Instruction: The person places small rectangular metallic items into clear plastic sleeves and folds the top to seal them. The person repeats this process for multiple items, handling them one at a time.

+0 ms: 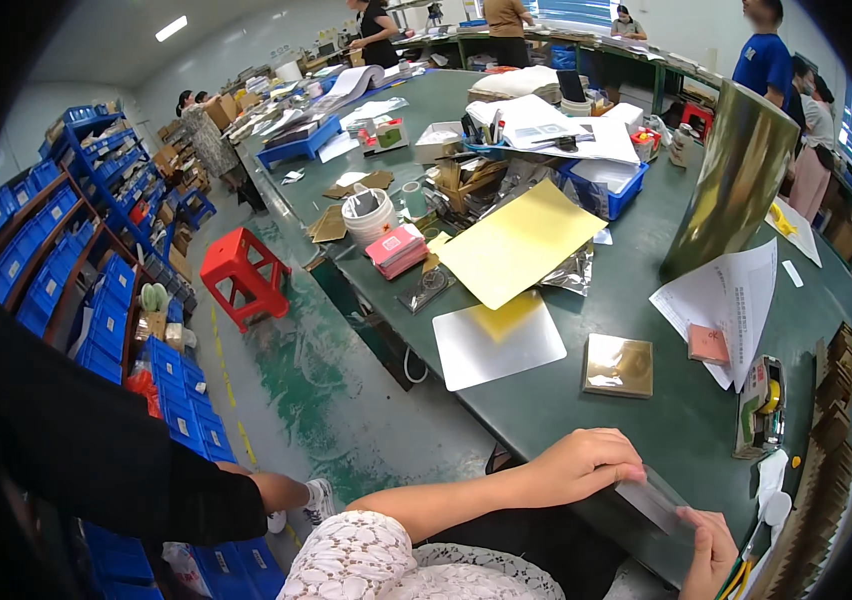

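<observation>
At the table's near edge, my left hand (581, 466) pinches one end of a small clear plastic piece (654, 503), thumb against fingers. My right hand (710, 556) grips its other end, lower and to the right; the frame's bottom cuts off part of that hand. The piece looks thin, flat and glossy; whether it is a bag or a single film, I cannot tell. Beyond my left hand lies a square block with a shiny gold top (618, 364), apart from both hands. A tape dispenser (761, 408) with yellow tape stands beyond my right hand.
A tall amber film roll (731, 185) stands upright near a crumpled paper sheet (724, 300) and a small pink stack (708, 344). Yellow (523, 243) and pale (499, 346) sheets lie leftward. Brown pieces (824, 450) line the right. A person's dark sleeve (196, 490) is at left.
</observation>
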Demonstrator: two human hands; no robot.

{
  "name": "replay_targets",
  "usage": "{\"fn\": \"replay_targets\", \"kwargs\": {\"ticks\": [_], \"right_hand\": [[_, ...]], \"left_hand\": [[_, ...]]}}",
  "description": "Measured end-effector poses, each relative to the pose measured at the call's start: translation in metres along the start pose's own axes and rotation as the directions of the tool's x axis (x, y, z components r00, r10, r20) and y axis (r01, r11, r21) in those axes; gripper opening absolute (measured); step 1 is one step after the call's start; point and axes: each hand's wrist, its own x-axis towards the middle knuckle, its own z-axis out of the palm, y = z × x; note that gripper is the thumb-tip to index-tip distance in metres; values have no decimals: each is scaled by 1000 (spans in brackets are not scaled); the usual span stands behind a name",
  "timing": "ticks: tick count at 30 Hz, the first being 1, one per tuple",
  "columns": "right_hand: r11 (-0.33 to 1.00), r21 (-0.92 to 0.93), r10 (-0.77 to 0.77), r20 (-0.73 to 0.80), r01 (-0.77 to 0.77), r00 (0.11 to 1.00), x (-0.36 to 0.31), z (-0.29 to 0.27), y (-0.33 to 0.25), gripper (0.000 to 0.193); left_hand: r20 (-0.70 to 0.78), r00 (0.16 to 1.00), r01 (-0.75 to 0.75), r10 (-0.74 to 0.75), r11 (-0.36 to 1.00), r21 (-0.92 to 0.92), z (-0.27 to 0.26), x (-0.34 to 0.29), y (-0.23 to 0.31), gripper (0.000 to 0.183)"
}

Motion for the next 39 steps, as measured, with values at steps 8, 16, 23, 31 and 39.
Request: {"fn": "replay_targets", "kwargs": {"ticks": [8,16,23,31,39], "right_hand": [[996,-82,-42,-31,40,999,-3,-4,18,28],[941,236,299,-252,-242,920,6,13,28,22],[989,35,150,-210,-146,966,4,6,24,23],[980,-195,6,-119,-29,993,2,-2,23,22],[952,-307,-63,-184,4,981,-1,3,13,16]], "left_hand": [[-52,999,0,-3,998,-60,3,1,4,21],[-9,948,308,-318,924,-228,5,8,7,11],[12,1000,19,-18,997,-70,4,9,-13,17],[130,987,106,-97,992,-63,-11,12,-4,22],[-6,992,-125,127,982,143,-5,7,3,11]]}}
